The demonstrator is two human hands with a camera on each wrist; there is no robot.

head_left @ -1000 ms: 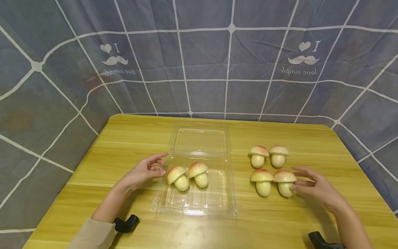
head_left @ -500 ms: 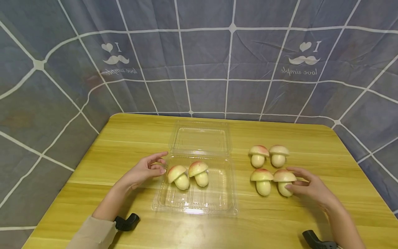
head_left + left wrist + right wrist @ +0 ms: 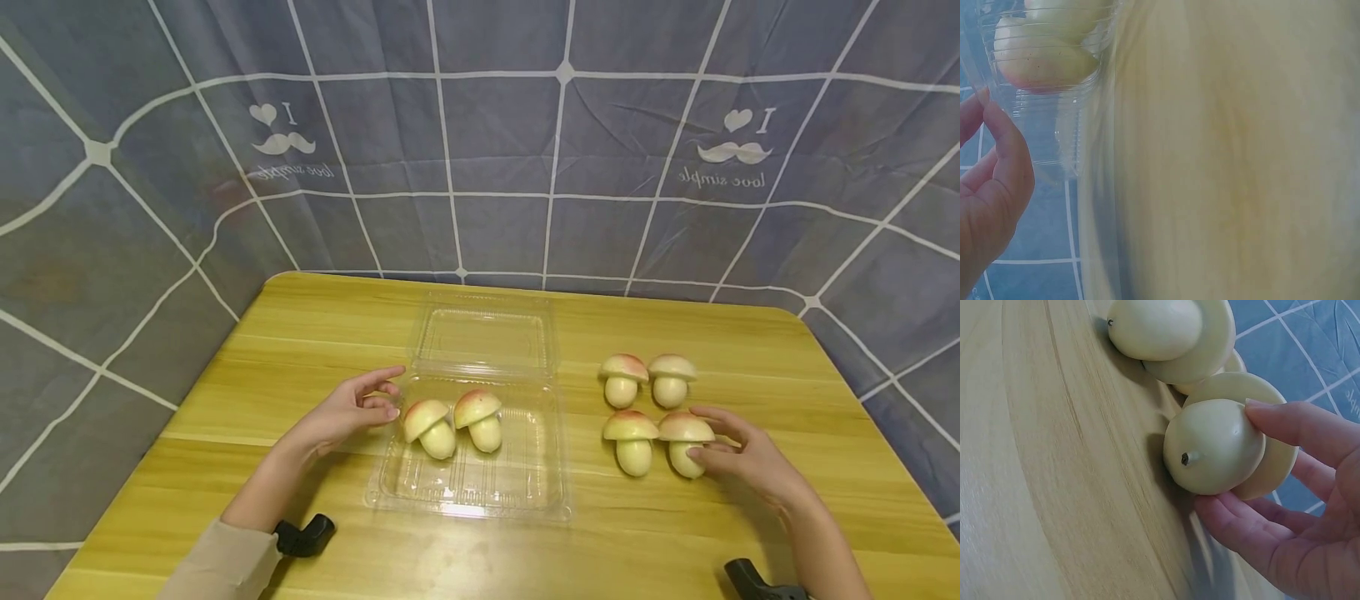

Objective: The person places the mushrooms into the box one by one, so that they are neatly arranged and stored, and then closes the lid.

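A clear hinged plastic container (image 3: pixel 470 492) lies with its lid (image 3: pixel 483 333) folded back, and two mushroom-shaped pieces (image 3: pixel 433 433) rest at its left and middle. At its left edge my left hand (image 3: pixel 337 417) pinches the rim between thumb and finger, as the left wrist view shows at the container wall (image 3: pixel 1069 140). On the right, my right hand (image 3: pixel 757 467) grips the front-right mushroom piece (image 3: pixel 686 429); in the right wrist view the thumb and fingers of that hand (image 3: pixel 1297 512) lie on opposite sides of its rounded stem (image 3: pixel 1213 447), low over the table.
Three more mushroom pieces stand close by: one (image 3: pixel 632 442) just left of the gripped one, two (image 3: pixel 622 379) (image 3: pixel 671 379) behind. The wooden table (image 3: pixel 337 325) ends at a blue-grey checked curtain (image 3: pixel 495 150). Black wrist mounts (image 3: pixel 303 536) show under both forearms.
My right hand has moved left and closed round the front-right mushroom piece, its thumb now on the stem. My left hand and the container have stayed in place.
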